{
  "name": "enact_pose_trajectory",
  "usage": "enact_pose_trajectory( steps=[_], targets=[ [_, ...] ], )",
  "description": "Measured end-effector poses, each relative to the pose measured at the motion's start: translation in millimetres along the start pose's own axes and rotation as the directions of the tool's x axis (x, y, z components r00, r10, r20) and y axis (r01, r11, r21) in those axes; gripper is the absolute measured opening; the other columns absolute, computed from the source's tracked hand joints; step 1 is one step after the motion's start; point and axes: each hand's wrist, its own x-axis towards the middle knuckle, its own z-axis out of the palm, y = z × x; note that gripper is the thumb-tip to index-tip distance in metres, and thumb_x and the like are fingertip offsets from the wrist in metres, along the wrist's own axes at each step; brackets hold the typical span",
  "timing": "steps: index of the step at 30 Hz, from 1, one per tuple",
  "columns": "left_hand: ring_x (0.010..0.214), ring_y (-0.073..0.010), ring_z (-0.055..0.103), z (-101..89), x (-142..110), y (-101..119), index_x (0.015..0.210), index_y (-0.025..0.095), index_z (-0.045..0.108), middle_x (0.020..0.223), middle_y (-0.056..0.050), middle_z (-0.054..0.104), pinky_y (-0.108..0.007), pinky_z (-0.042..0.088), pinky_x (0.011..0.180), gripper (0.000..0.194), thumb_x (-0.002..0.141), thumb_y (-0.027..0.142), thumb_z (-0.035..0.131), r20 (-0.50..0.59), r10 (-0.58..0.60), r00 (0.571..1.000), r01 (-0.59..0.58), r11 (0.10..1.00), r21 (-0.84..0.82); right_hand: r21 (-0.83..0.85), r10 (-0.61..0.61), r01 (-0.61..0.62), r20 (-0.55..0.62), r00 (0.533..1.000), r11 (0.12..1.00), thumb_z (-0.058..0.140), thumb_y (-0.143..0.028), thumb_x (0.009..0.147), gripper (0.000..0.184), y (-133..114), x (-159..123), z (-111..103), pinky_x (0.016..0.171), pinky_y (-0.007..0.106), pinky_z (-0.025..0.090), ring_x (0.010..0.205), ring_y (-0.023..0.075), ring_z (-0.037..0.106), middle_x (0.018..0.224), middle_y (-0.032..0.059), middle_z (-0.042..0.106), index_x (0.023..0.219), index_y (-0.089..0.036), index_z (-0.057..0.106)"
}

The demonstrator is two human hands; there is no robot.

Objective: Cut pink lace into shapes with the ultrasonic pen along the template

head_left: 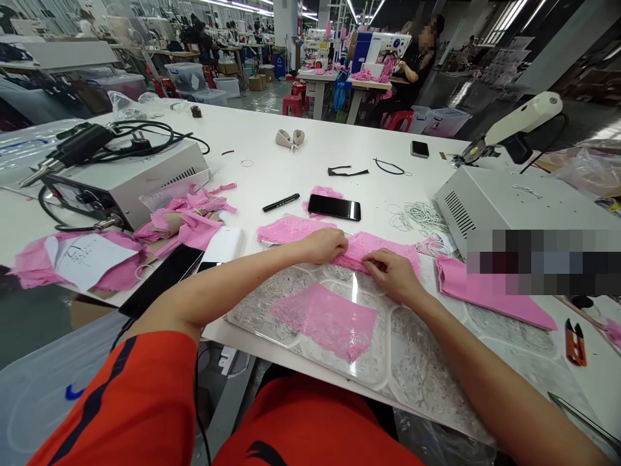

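A strip of pink lace fabric lies across the far part of a clear patterned mat. My left hand is closed on the strip near its middle, fingertips pressed down and partly hidden. Just to the right, my right hand pinches the strip's near edge between thumb and fingers. Closer to me, a separate pink lace piece rests flat on the mat. Beyond the strip lie a black smartphone and a black marker pen.
Grey machine boxes stand left and right. Pink fabric pieces pile up at left. Folded pink fabric, white elastic loops and orange-handled snips lie at right. A person sits at a sewing machine beyond.
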Motion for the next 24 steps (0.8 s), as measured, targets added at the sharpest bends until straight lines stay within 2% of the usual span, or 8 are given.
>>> enact_pose_trajectory(
  steps=[8,13,18,24],
  targets=[
    [0.085,-0.0194,0.062,-2.0,6.5,0.1,0.084,0.013,0.068,0.091,-0.009,0.068,-0.028,0.045,0.076,0.021,0.093,0.012,0.049,-0.017,-0.046,0.999,0.045,0.998,-0.039,0.012,0.046,-0.047,0.045,0.998,0.999,0.055,-0.032,0.085,0.020,-5.3,3.9,-6.8,0.066,0.031,0.049,0.070,0.0171,0.063,0.081,0.0050,0.073,0.076,-0.021,0.069],
    [0.089,-0.0190,0.063,-5.1,5.4,2.7,0.087,0.014,0.070,0.097,-0.008,0.068,-0.028,0.045,0.080,0.021,0.093,0.012,0.050,0.006,-0.037,0.999,0.037,0.999,-0.033,-0.014,0.068,-0.068,0.060,0.996,0.998,0.062,-0.038,0.081,0.020,-11.4,8.5,-4.6,0.060,0.030,0.047,0.061,0.0153,0.059,0.076,0.0037,0.071,0.085,-0.021,0.070],
    [0.092,-0.0217,0.064,-2.0,-0.2,0.9,0.088,0.015,0.072,0.102,-0.009,0.068,-0.029,0.046,0.080,0.013,0.088,0.014,0.059,0.039,-0.025,0.999,0.026,1.000,-0.004,-0.062,0.080,-0.076,0.063,0.995,0.995,0.064,-0.029,0.078,0.009,-10.8,12.2,0.5,0.062,0.029,0.046,0.065,0.0153,0.059,0.077,0.0027,0.070,0.080,-0.021,0.069],
    [0.094,-0.0201,0.064,1.1,2.6,-4.4,0.083,0.015,0.072,0.101,-0.008,0.069,-0.028,0.046,0.085,0.023,0.091,0.010,0.051,0.031,-0.021,0.999,0.021,1.000,-0.014,-0.082,0.074,-0.069,0.065,0.995,0.994,0.058,-0.027,0.082,0.014,-7.5,11.5,-2.3,0.064,0.029,0.047,0.065,0.0149,0.060,0.077,0.0022,0.071,0.080,-0.022,0.071]
  ],
)
